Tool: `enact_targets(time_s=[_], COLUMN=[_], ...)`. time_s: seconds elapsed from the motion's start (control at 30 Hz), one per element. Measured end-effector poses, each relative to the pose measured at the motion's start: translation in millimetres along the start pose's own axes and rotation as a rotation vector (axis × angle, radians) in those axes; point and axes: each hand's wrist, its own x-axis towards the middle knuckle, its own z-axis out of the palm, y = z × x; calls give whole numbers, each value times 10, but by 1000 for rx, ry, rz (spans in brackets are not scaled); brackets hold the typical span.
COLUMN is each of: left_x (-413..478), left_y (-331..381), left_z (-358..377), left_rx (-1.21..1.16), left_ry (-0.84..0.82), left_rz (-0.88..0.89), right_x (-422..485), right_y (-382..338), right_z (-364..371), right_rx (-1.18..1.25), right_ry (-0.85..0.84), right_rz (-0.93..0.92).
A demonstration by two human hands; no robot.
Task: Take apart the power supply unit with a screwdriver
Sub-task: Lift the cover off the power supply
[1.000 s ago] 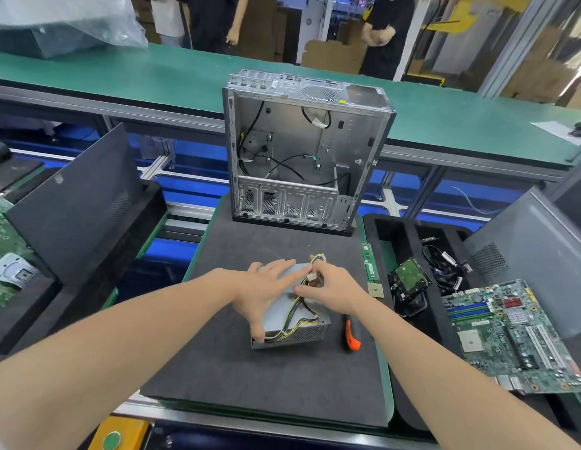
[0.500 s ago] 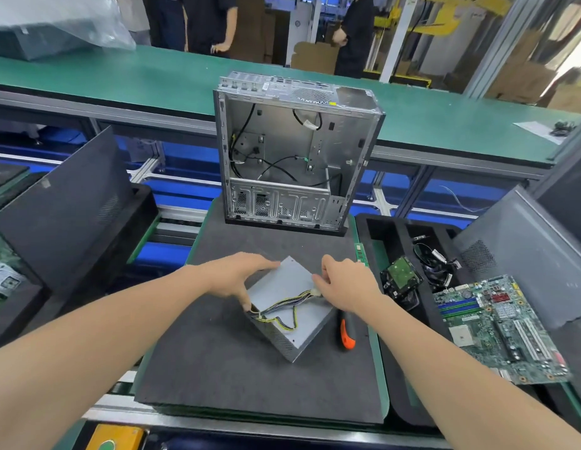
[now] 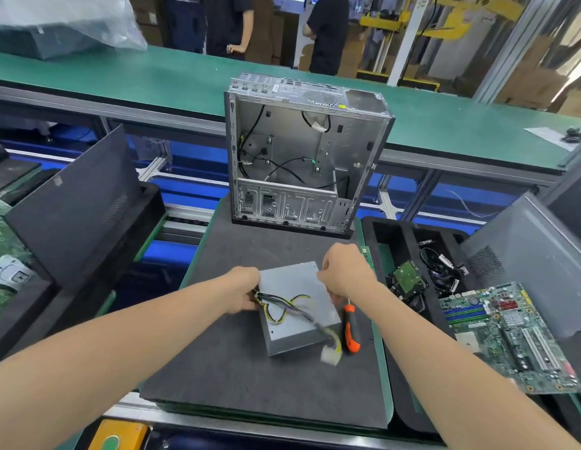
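Observation:
The grey metal power supply unit [image 3: 295,287] lies flat on the dark foam mat [image 3: 237,368], its yellow and black cable bundle [image 3: 292,311] draped over the top and ending in a white connector [image 3: 330,355] at the near right corner. My left hand [image 3: 242,292] grips the unit's left side where the cables come out. My right hand [image 3: 346,271] holds its far right edge. An orange and black screwdriver [image 3: 351,329] lies on the mat just right of the unit, untouched.
An empty computer case [image 3: 302,157] stands upright at the mat's far end. A black tray [image 3: 396,241] on the right holds a hard drive [image 3: 407,279] and cables; a motherboard [image 3: 510,332] lies beside it. Dark side panels lean at left [image 3: 75,203] and right [image 3: 526,264]. People stand beyond the green conveyor [image 3: 120,79].
Both hands have turned the power supply on the mat, so its long side now runs towards me. The cable bundle swung over and the white connector dropped past the near right corner.

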Motion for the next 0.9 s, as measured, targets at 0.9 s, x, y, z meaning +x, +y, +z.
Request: enact_targets(time_s=[0.9], left_x=[-103], left_y=[271], left_z=[329], left_rx=[-96], left_ry=[305], left_rz=[198], right_x=[-24], right_y=[-63], right_z=[332], right_rx=[1284], right_ry=[185], right_rz=[646])
